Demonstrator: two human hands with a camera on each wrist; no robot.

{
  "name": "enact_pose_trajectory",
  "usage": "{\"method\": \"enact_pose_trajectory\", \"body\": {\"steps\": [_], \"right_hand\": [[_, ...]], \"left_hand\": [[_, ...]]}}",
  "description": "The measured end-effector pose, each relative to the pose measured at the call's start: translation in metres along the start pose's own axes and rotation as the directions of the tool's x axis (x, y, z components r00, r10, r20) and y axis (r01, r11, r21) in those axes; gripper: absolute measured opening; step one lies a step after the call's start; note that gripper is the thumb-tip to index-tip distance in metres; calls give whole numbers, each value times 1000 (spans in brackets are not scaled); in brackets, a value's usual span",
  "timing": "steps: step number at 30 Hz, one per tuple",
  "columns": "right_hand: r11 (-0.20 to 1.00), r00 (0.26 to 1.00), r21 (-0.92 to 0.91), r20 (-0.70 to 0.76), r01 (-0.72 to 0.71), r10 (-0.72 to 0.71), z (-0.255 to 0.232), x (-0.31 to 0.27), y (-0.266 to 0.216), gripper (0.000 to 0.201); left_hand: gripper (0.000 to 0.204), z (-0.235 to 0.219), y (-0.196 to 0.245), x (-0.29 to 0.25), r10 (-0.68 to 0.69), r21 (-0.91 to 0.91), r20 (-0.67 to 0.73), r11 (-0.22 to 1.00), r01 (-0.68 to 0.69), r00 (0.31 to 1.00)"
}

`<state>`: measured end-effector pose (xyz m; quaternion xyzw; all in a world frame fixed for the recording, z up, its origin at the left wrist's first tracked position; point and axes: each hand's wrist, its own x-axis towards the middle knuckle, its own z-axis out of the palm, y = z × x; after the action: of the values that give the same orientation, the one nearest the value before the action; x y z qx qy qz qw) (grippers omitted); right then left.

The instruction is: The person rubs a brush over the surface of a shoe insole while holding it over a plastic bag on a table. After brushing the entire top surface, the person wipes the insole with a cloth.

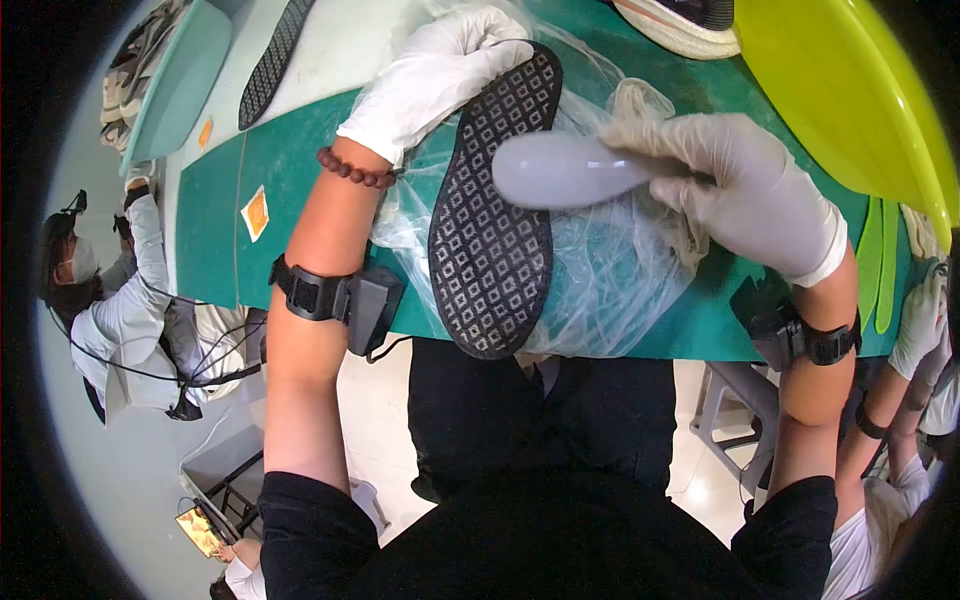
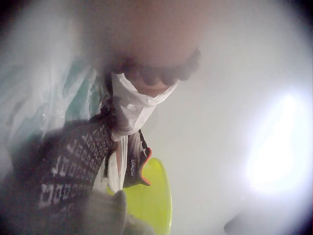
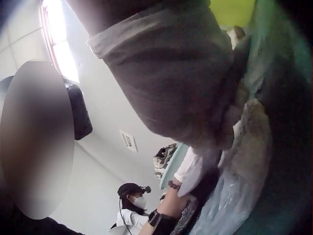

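In the head view a black insole [image 1: 492, 235] with a pale diamond pattern slants over clear plastic sheeting [image 1: 610, 290]. My gloved left hand [image 1: 440, 75] pinches its far end. From the right, my gloved right hand [image 1: 735, 185] grips the narrow end of a smooth white tool [image 1: 565, 170] with a rounded oval head. That head overlaps the middle of the insole; its underside is hidden. The left wrist view shows the patterned insole [image 2: 73, 171] close up and blurred. In the right wrist view the glove [image 3: 171, 73] hides most of the tool.
A second patterned insole [image 1: 275, 60] lies at the back left. A lime-green basin [image 1: 850, 90] and a shoe [image 1: 680, 25] stand at the back right. Green strips [image 1: 880, 265] lie at the table's right side. Other people work at the left and right edges.
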<state>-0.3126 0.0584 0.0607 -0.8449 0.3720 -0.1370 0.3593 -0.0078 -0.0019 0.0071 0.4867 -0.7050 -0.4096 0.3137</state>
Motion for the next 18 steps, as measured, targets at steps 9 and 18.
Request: {"method": "enact_pose_trajectory", "body": {"steps": [9, 18], "right_hand": [[997, 999, 74, 38, 35, -38, 1, 1, 1, 48], [991, 989, 129, 143, -39, 21, 0, 0, -4, 46]], "left_hand": [[16, 0, -1, 0, -14, -31, -1, 999, 14, 1000], [15, 0, 2, 0, -29, -34, 8, 999, 29, 1000]]}}
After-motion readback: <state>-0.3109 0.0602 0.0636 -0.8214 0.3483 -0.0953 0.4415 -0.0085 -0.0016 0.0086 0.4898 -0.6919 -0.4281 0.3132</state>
